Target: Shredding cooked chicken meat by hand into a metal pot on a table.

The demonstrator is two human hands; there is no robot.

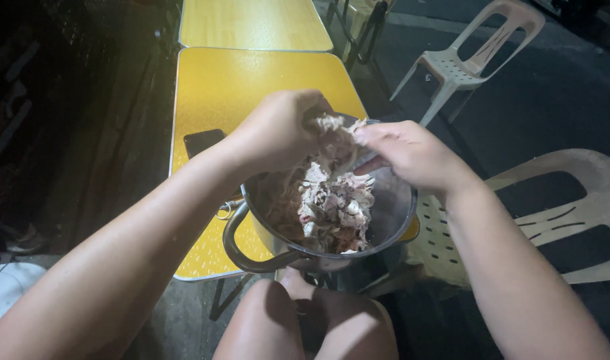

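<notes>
While a ragged chunk of cooked meat (pixel 335 137) hangs above the pot, both hands grip it from opposite sides. The left hand (pixel 278 130) is closed around its left end, fingers curled tight over the top, and the right hand (pixel 411 153) pinches its right edge between thumb and fingertips, so the piece stretches between the two hands. Directly beneath it lies a heap of shredded meat (pixel 335 210), pale and pinkish with darker bits, filling much of the metal pot (pixel 395 213). The pot's dark loop handle (pixel 241 250) points toward the person, and the pot sits at the near edge of a yellow table (pixel 218 93), partly overhanging it, just above the person's bare knees (pixel 305 320).

On the tabletop to the left of the pot lies a dark flat phone-like object (pixel 201 141), partly hidden by the left forearm. Beyond the yellow table stands a second table (pixel 251 23) of paler wood tone, set end to end with it. To the right, close to the person's right arm, is a cream plastic chair (pixel 571 200) with slots in its back, and farther off a white plastic chair (pixel 471 60) stands on dark pavement (pixel 551 100). The left side of the scene is dim; a white rounded object (pixel 5 287) shows at the lower left corner.
</notes>
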